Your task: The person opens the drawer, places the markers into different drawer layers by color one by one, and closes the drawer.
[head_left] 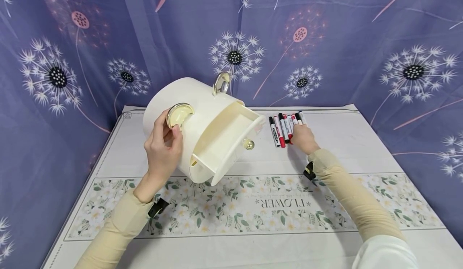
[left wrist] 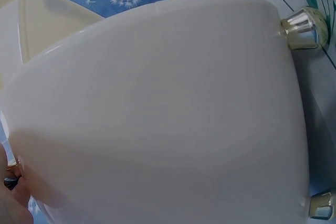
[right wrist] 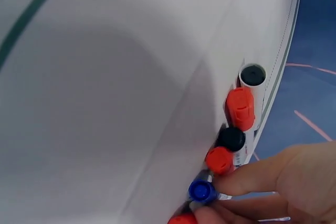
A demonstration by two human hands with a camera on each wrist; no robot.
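Observation:
In the head view, a white rounded storage box (head_left: 170, 96) is tilted, with its drawer (head_left: 224, 140) pulled out and a round gold knob (head_left: 248, 144) on the drawer front. My left hand (head_left: 162, 152) pinches the gold-rimmed round ear (head_left: 179, 115) on the box. Its white wall (left wrist: 168, 103) fills most of the left wrist view, where only a bit of that hand shows. At the row of markers (head_left: 283, 129), my right hand (head_left: 304, 138) reaches down over the right end. Thumb and fingers close around the blue-ended marker (right wrist: 202, 191) in the right wrist view.
A second gold-rimmed ear (head_left: 221, 83) stands up from the box, and gold feet (left wrist: 307, 29) stick out of it. Under it all lies a white tablecloth (head_left: 325, 124) with a floral band (head_left: 224, 204). A purple dandelion curtain (head_left: 188, 31) hangs behind and at both sides.

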